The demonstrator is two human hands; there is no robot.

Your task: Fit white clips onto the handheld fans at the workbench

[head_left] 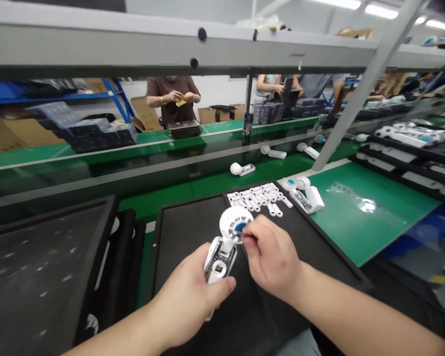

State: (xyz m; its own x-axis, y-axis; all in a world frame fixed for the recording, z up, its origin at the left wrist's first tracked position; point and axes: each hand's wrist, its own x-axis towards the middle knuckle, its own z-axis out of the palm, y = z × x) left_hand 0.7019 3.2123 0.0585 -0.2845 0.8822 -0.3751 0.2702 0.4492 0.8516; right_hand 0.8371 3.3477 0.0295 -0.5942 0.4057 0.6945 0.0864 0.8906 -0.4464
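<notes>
My left hand (196, 291) is wrapped round the handle of a white handheld device (225, 249) that looks like a small folding fan. Its handle is uncovered, showing dark electronics and a white ringed piece. The device's round white head (232, 220), slotted with a blue centre, tilts up beyond the handle. At the right side of this head, my right hand (272, 257) is closed in a pinch; its fingertips hide whatever is between them. Both hands are above a black tray (189, 217). Small white elongated parts (257, 198) lie at the tray's far end.
Open devices (300, 195) lie just beyond the tray's right edge. More white devices (242, 169) rest on the green belt ahead. Stacked black trays (107, 257) stand at left, others (404, 158) at far right. A slanted grey post (367, 84) rises right; co-workers stand across the line.
</notes>
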